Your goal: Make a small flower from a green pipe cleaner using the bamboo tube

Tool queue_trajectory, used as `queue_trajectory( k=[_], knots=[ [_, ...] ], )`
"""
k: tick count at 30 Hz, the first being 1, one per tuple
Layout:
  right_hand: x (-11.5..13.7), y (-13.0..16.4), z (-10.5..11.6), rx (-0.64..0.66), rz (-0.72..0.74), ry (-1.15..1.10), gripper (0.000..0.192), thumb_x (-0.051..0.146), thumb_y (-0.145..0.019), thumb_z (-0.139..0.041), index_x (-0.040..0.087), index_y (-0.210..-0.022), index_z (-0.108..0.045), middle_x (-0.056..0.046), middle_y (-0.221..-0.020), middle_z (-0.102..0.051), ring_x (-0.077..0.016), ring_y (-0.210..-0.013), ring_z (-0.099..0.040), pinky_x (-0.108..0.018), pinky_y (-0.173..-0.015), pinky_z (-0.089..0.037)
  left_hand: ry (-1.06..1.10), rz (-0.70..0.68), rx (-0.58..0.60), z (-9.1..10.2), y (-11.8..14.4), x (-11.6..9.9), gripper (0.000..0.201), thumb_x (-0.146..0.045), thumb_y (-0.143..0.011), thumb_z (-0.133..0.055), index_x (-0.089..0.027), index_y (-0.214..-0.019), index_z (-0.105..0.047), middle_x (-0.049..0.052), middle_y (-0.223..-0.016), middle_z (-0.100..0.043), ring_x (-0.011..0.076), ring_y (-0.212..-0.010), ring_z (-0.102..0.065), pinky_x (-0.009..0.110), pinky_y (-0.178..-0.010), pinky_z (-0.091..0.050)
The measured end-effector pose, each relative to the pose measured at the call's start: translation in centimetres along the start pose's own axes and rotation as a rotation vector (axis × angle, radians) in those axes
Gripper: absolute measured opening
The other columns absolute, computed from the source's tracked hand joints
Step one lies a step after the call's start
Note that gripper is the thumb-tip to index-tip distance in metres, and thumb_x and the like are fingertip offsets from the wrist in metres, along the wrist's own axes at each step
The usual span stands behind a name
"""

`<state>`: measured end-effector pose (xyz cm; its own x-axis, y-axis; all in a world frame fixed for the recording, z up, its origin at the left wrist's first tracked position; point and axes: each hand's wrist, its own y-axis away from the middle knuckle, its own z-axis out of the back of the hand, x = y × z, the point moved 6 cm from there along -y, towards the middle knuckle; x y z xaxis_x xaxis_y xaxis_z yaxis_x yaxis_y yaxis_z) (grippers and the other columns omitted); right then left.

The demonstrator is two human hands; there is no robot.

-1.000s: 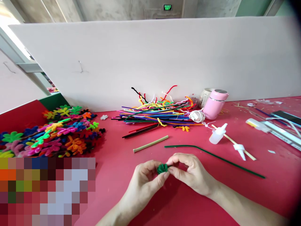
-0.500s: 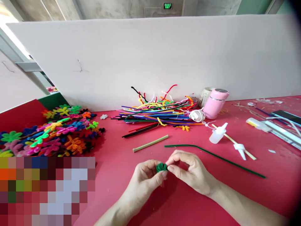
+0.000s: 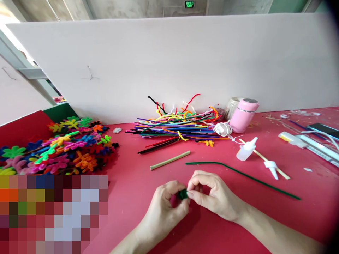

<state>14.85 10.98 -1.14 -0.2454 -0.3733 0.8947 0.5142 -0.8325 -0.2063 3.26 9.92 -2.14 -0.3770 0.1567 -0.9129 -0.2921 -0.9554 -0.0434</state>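
- The left hand (image 3: 165, 208) and the right hand (image 3: 212, 195) are meeting low in the middle, just over the red table (image 3: 137, 197).
- Both hands are pinching a small green coil (image 3: 182, 193) between thumbs and fingertips; the coil is sitting right where the two hands are touching, and most of it is hiding behind the fingers.
- The left fingers are curling in tight around the coil. The right fingers are bending too, with the thumb pressing the coil from the right side.
- A blurred patch is covering the near left corner.
- A long green stem (image 3: 241, 176) is lying on the table just behind the right hand, running off to the right.
- A tan stick (image 3: 170, 160) is lying flat behind the hands, a bit to the left.
- A white bottle (image 3: 246, 150) is lying on its side near a thin wooden rod (image 3: 265, 159), and a white cap (image 3: 271, 166) is resting on that rod.
- A big pile of bright fuzzy flowers (image 3: 58, 150) is sitting at the left.
- A heap of fuzzy wires (image 3: 174, 128) in many colours is lying farther back, by the white board (image 3: 169, 63).
- A pink cup (image 3: 243, 114) is leaning beside that heap, at its right end.
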Motion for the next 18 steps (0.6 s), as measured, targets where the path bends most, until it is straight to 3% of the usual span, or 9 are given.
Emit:
queue_trajectory(
  k=[3, 10, 18],
  knots=[
    [0.0, 0.0, -0.1, -0.003, -0.030, -0.003, 0.007, 0.016, -0.078, -0.054, 0.017, -0.072, -0.055, 0.002, -0.068, -0.048, -0.0099, -0.061, -0.049, -0.020, -0.057, -0.041, -0.048, -0.034, -0.008, 0.0, 0.0, -0.1, 0.008, -0.014, -0.071, -0.052, -0.013, -0.066, -0.059, -0.002, -0.056, -0.046, 0.0103, -0.054, -0.041, 0.021, -0.053, -0.035],
    [-0.1, -0.1, 0.1, -0.053, -0.073, -0.021, 0.006, 0.022, -0.082, -0.050, 0.016, -0.082, -0.052, 0.002, -0.067, -0.051, -0.0107, -0.061, -0.049, -0.020, -0.058, -0.041, 0.443, 0.109, -0.030, -0.2, -0.3, 1.6, 0.009, -0.022, -0.071, -0.060, -0.013, -0.073, -0.059, -0.002, -0.063, -0.049, 0.0101, -0.060, -0.042, 0.021, -0.056, -0.037],
    [-0.5, 0.0, 0.0, -0.054, -0.031, -0.018, 0.006, 0.019, -0.082, -0.048, 0.016, -0.082, -0.053, 0.001, -0.069, -0.056, -0.0110, -0.063, -0.052, -0.020, -0.059, -0.042, 0.599, 0.193, -0.025, -0.2, 0.0, 1.7, 0.015, -0.025, -0.066, -0.067, -0.013, -0.072, -0.061, -0.001, -0.065, -0.054, 0.0087, -0.061, -0.044, 0.019, -0.058, -0.038]
  ],
)
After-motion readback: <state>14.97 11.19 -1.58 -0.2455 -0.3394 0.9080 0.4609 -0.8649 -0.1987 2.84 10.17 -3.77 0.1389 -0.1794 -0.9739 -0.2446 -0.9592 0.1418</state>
